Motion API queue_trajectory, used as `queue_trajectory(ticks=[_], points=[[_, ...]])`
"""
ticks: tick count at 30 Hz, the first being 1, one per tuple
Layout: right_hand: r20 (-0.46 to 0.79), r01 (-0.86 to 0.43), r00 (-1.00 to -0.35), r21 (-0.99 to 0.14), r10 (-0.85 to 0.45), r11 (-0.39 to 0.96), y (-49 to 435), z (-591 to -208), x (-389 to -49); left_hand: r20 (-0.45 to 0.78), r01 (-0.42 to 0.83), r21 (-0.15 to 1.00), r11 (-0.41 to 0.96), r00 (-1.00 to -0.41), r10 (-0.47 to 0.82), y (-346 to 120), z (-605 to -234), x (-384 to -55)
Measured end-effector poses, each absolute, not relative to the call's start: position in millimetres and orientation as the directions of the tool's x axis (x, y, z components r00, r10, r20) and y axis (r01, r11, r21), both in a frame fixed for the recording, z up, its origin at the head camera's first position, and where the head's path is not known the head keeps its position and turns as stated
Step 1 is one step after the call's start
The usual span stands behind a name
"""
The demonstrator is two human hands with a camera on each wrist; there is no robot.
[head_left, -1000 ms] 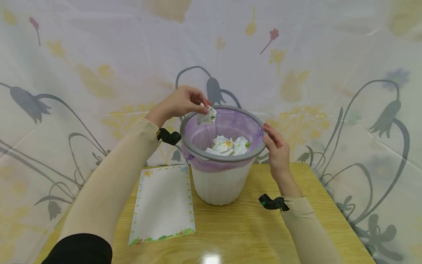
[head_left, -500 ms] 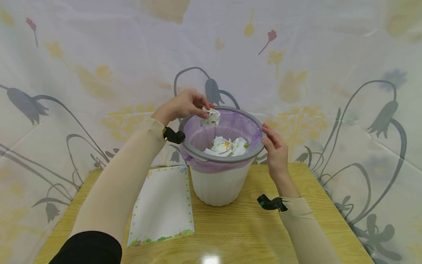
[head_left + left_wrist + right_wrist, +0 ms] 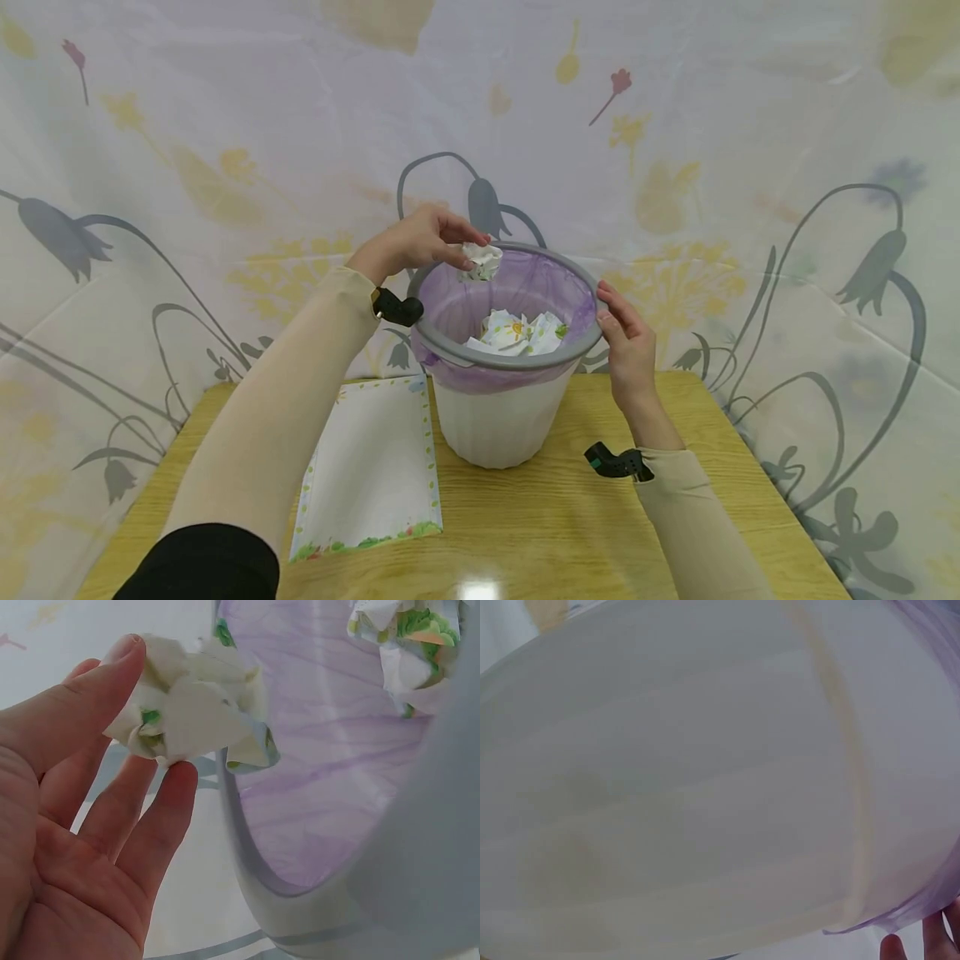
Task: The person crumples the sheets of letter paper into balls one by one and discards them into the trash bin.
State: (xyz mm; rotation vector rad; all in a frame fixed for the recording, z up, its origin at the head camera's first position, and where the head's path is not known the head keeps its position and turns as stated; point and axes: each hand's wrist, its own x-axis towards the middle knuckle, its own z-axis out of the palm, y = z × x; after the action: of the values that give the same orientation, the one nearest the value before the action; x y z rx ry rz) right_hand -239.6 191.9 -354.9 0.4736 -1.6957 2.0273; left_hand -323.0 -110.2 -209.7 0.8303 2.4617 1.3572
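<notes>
The left hand (image 3: 420, 239) pinches a crumpled paper piece (image 3: 483, 260) between thumb and fingertips, its other fingers loosely bent, and holds it above the left part of the mouth of a plastic wastebasket (image 3: 495, 425), near the far left stretch of the grey rim (image 3: 517, 362); whether paper and rim touch, I cannot tell. A light pinch seems enough for so slight a thing, and the knuckles would do best kept high, clear of the rim and the thin purple liner (image 3: 543, 283), which could snag and pull loose. The paper seems safer held nearer the middle of the mouth, where a slip would stay inside. Lower down, more crumpled papers (image 3: 517, 332) lie inside the liner, below the rim. Across the mouth, the right hand (image 3: 628, 346) holds the rim's right side, thumb and fingertips against it; that grip should stay steady, without tipping the upright wastebasket or dragging the liner's folded-over hem. Beyond, the wastebasket stands toward the far edge of the wooden table (image 3: 562, 533), and a flat bordered sheet (image 3: 375, 467) lies just to its left, its top at that edge.
</notes>
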Motion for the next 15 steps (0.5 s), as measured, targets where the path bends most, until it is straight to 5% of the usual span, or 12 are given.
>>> queue_trajectory(ticks=[15], points=[[0.536, -0.551, -0.834, -0.821, 0.13, -0.148, 190, -354, -240, 0.137, 0.435, 0.81, 0.394, -0.793, 0.594, -127, -212, -318]])
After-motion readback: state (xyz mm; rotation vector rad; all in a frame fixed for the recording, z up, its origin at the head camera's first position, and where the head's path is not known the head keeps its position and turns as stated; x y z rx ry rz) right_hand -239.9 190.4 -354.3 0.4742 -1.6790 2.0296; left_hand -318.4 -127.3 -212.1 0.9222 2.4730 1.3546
